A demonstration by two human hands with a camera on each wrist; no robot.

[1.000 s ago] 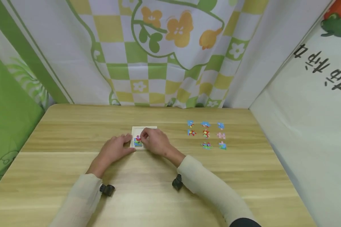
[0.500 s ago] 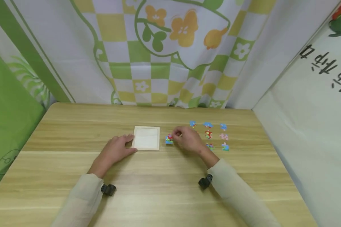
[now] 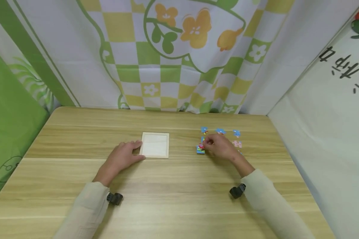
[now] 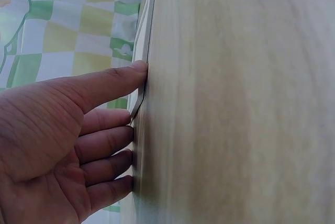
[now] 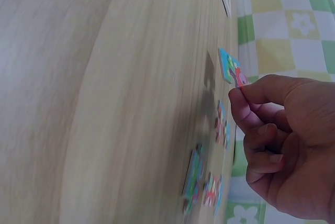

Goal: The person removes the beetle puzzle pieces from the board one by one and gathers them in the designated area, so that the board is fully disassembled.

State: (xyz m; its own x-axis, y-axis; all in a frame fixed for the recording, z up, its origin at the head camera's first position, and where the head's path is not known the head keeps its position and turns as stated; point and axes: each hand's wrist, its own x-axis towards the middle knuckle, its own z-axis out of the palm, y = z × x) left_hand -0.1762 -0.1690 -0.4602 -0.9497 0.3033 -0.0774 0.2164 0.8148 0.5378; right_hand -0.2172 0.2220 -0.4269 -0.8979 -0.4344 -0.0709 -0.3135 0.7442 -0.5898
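My right hand (image 3: pixel 219 146) pinches a jigsaw puzzle piece (image 3: pixel 200 149) between thumb and index finger; it is blue, green and red. In the right wrist view this puzzle piece (image 5: pixel 228 67) is raised off the table, its shadow falling beside it. The other fingers of that hand curl inward. At the left, my left hand (image 3: pixel 121 156) touches a square wooden puzzle tray (image 3: pixel 168 146) with a pale bare inside. Its thumb lies at the near left corner and its index fingertip at the left edge. The left wrist view shows the fingers (image 4: pixel 107 141) fairly straight, tips down by the table.
Several jigsaw pieces lie spread out around my right hand, among them a blue piece (image 3: pixel 220 131) at the back and a pink piece (image 3: pixel 237 144) to the right. My hand hides some of them. A checkered curtain (image 3: pixel 179 73) hangs along the table's (image 3: pixel 155 199) far edge.
My right hand has carried the puzzle piece from over the tray rightward to the loose pieces. The tray's inside now shows bare. My left hand stays at the tray's edge; the view shifted slightly.
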